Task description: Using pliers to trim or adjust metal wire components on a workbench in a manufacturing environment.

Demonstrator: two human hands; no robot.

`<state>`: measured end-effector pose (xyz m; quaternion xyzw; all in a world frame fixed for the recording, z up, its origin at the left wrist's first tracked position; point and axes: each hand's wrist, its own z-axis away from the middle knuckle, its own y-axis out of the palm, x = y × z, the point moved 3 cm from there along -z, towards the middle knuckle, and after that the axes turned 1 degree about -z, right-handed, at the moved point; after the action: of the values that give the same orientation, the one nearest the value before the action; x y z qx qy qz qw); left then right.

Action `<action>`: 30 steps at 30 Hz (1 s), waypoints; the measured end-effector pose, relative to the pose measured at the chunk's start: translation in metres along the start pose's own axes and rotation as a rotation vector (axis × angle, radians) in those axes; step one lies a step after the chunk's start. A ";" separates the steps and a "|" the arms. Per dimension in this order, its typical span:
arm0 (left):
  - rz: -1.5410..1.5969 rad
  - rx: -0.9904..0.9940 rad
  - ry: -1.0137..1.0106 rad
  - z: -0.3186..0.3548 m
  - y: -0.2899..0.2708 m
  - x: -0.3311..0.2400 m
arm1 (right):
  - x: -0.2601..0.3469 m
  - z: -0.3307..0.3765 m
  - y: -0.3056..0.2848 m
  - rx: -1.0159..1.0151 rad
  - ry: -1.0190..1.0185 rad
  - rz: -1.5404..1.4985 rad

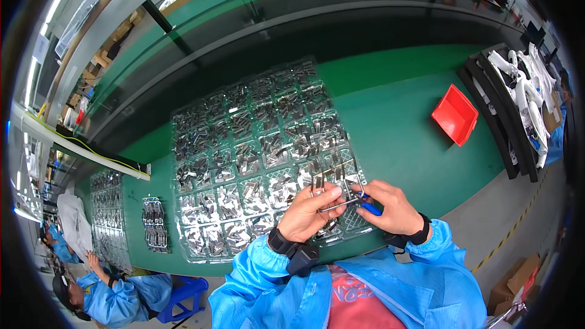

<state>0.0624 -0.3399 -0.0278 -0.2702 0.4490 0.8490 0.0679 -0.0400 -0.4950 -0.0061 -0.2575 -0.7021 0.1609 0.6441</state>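
Observation:
My left hand (309,213) pinches a thin, dark metal frame-like piece (334,206) between thumb and fingers. In my right hand (395,208) is a small pair of pliers or cutters with blue handles (371,209); its tip meets the piece between both hands. Both hands are over the near right corner of a large clear plastic tray (204,261). Small flat metal pieces (244,151), dark at the far side and shiny at the near side, fill many of its compartments. Where exactly the jaws grip is too small to tell.
A red bin (457,114) sits on the green table (402,128) to the right. Beyond it, a black rack (496,119) carries white parts. On the left are a smaller stack of parts (155,224), another clear tray (108,219) and a seated co-worker in blue (125,298).

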 end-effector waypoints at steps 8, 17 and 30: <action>0.010 -0.024 -0.023 -0.002 -0.003 0.002 | 0.003 -0.005 0.000 0.011 -0.081 -0.013; -0.087 -0.023 0.021 -0.019 -0.005 -0.002 | -0.008 -0.009 -0.005 -0.053 -0.143 0.179; -0.038 -0.094 0.084 -0.022 -0.002 -0.009 | -0.010 -0.013 -0.018 -0.095 -0.026 0.238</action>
<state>0.0795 -0.3552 -0.0351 -0.3167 0.4060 0.8556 0.0524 -0.0295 -0.5170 -0.0030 -0.3669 -0.6818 0.2061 0.5984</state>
